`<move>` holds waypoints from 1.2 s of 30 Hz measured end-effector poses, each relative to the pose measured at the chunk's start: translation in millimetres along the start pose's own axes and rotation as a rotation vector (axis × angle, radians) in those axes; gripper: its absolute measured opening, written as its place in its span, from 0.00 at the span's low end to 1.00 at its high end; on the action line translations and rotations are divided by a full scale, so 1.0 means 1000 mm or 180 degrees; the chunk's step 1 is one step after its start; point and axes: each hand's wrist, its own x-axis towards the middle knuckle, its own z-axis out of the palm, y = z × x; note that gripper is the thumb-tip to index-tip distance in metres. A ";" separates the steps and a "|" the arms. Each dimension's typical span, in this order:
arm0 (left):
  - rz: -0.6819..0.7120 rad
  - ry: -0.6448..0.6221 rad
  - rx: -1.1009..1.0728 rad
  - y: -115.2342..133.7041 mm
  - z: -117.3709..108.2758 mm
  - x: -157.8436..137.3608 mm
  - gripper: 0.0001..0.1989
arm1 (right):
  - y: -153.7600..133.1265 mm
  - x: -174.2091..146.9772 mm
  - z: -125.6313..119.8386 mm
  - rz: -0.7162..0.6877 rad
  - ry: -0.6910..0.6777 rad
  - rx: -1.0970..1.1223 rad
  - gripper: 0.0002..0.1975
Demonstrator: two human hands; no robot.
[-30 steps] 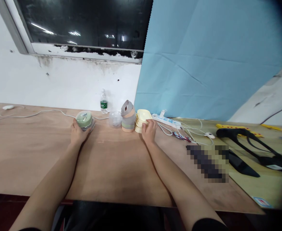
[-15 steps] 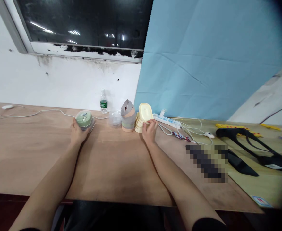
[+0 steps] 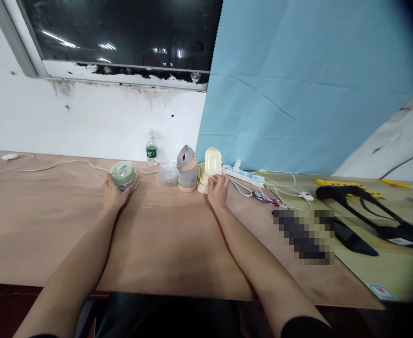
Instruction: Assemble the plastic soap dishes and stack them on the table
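Note:
My left hand (image 3: 114,195) is wrapped round the near left side of a round green container (image 3: 122,172), which has a clear plastic rim or base around its lower part. In my right hand (image 3: 219,191) a pale yellow, tray-like plastic piece (image 3: 213,161) is pinched by its lower edge and held nearly upright. Just left of those fingers stands a stack of similar pale yellow pieces (image 3: 201,180), partly hidden by the hand. Beside the stack are grey and peach paper sleeves (image 3: 187,173), piled one on another. Clear plastic cups or lids (image 3: 168,172) sit left of the sleeves.
A water bottle (image 3: 151,149) stands against the wall. White cables and a power strip (image 3: 243,175) lie at the back right, near a small colourful wrapper (image 3: 265,198). A black strap-like frame (image 3: 371,213) and a blurred-out dark object (image 3: 301,237) lie on the right.
The yellow piece in my right hand has tipped more upright and turned slightly. My left hand and the green container stay where they were.

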 end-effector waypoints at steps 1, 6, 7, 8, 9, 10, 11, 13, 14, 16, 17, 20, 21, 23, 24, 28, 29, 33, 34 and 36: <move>-0.0012 0.0008 0.0005 0.000 0.000 0.000 0.54 | 0.000 0.000 0.000 0.0020 0.0013 0.0018 0.10; 0.0017 0.0000 -0.0006 0.000 0.001 -0.001 0.54 | 0.000 0.001 -0.002 0.0046 0.0193 0.0230 0.09; 0.0029 0.0004 -0.0016 0.000 0.001 -0.001 0.54 | -0.001 0.001 -0.003 0.0005 0.0229 0.0280 0.08; 0.0025 0.0021 -0.0020 0.000 0.001 -0.001 0.54 | -0.002 0.001 -0.003 -0.0056 0.0256 0.0332 0.08; 0.0009 0.0056 -0.0008 0.001 0.001 -0.001 0.54 | -0.004 0.000 -0.004 -0.0135 0.0273 0.0388 0.08; -0.0002 0.0113 0.0018 0.001 0.001 -0.001 0.54 | -0.005 -0.001 -0.004 -0.0241 0.0281 0.0450 0.08; 0.0002 0.0204 0.0061 0.002 0.001 -0.001 0.54 | -0.007 -0.001 -0.004 -0.0374 0.0277 0.0522 0.08; 0.0101 0.0505 0.0164 0.005 -0.001 0.000 0.52 | -0.011 -0.003 -0.003 -0.0705 0.0238 0.0709 0.09; 0.0205 0.0686 0.0192 0.007 -0.003 0.000 0.51 | -0.015 -0.004 -0.002 -0.0877 0.0194 0.0821 0.10; 0.0507 0.1036 0.0143 0.013 -0.008 -0.002 0.46 | -0.023 -0.006 0.000 -0.1205 0.0034 0.1081 0.12; 0.0688 0.1178 0.0054 0.017 -0.010 -0.004 0.44 | -0.029 -0.007 0.000 -0.1366 -0.0083 0.1216 0.11; 0.1216 0.1310 -0.0456 0.031 -0.013 -0.017 0.33 | -0.051 -0.015 0.001 -0.1853 -0.0596 0.1524 0.07; 0.1377 0.1179 -0.0704 0.035 -0.012 -0.023 0.29 | -0.059 -0.019 0.000 -0.1952 -0.0799 0.1567 0.07; 0.1591 0.0709 -0.1151 0.043 -0.009 -0.036 0.23 | -0.072 -0.028 -0.001 -0.1872 -0.1129 0.1548 0.08; 0.1614 0.0404 -0.1250 0.047 -0.006 -0.042 0.21 | -0.077 -0.032 -0.002 -0.1654 -0.1249 0.1473 0.10; 0.1420 -0.0522 -0.1455 0.061 0.003 -0.060 0.25 | -0.082 -0.039 -0.005 -0.0343 -0.1503 0.1320 0.17; 0.1345 -0.0601 -0.1479 0.064 0.004 -0.062 0.25 | -0.080 -0.038 -0.005 -0.0108 -0.1535 0.1373 0.18; 0.1311 -0.0872 -0.1293 0.073 0.006 -0.063 0.24 | -0.073 -0.032 -0.003 0.0195 -0.1906 0.1462 0.18; 0.1403 -0.1059 -0.1167 0.074 0.007 -0.062 0.24 | -0.072 -0.031 -0.002 0.0183 -0.2071 0.1405 0.18; 0.1641 -0.1542 -0.0920 0.074 0.008 -0.061 0.24 | -0.071 -0.028 -0.002 0.0085 -0.2422 0.1193 0.16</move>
